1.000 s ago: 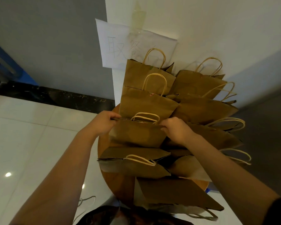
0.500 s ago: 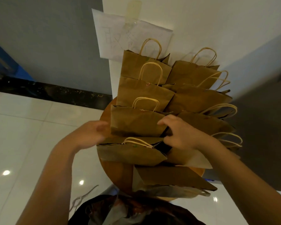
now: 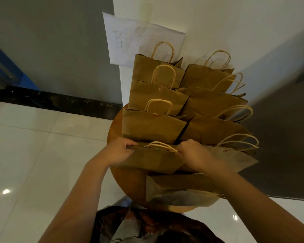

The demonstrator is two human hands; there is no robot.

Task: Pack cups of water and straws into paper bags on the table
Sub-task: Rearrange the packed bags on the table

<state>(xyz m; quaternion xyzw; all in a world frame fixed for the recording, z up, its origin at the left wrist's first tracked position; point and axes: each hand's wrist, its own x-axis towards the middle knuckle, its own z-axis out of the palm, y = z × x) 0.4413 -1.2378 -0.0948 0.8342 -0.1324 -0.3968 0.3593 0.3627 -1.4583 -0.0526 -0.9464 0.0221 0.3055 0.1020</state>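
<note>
I have my left hand (image 3: 118,152) and right hand (image 3: 194,154) each pinching an end of the top edge of the nearest upright paper bag (image 3: 153,159), which stands on the round tabletop (image 3: 128,183) in front of the other bags (image 3: 153,128). I'd pull the mouth evenly so the paper doesn't tear. No cups or straws show.

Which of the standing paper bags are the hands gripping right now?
The nearest bag in the left column: left hand and right hand pinch its top edge. Others stand untouched.
</note>
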